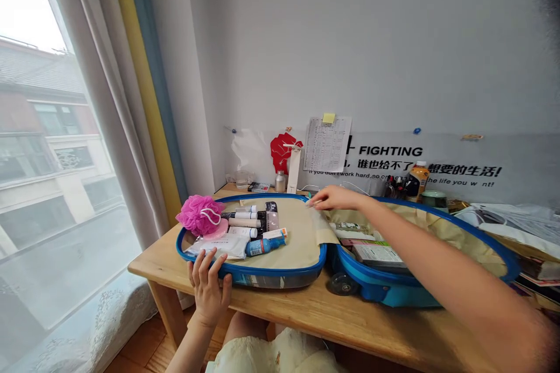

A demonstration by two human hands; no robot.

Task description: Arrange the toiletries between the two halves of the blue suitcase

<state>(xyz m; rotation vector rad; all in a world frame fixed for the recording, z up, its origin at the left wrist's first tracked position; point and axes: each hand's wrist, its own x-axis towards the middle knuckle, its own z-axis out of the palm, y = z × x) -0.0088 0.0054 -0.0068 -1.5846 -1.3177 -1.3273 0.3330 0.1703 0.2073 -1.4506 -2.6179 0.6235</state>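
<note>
1. An open blue hard-shell suitcase (251, 275) is laid flat on a wooden table (306, 309), with both halves spread so that the contents of each lie exposed.
2. The left hand (209, 288) is placed at the near rim of the suitcase's left half. Its fingers (205, 262) are spread over the rim, apparently to steady the shell; whether the rim is gripped or only pressed cannot be told.
3. The right hand (335, 198) is extended across the suitcase to the far side of its central hinge. Its fingers (315, 202) are drawn together on a small white item (313, 203), which appears pinched between them; its exact identity is too small to tell.
4. A beige lining flap (322, 227) lies folded near the hinge, just below the right hand.
5. A pink mesh bath puff (200, 215), white tubes (242, 222), a blue spray bottle (265, 245) and a clear bag of white items (217, 246) are packed close together in the left half, an arrangement that seems to keep them compact.
6. Boxed goods (377, 255) are held in the right half beneath its beige lining.
7. A juice bottle (417, 180) stands beyond the suitcase's right half, against the wall.
</note>
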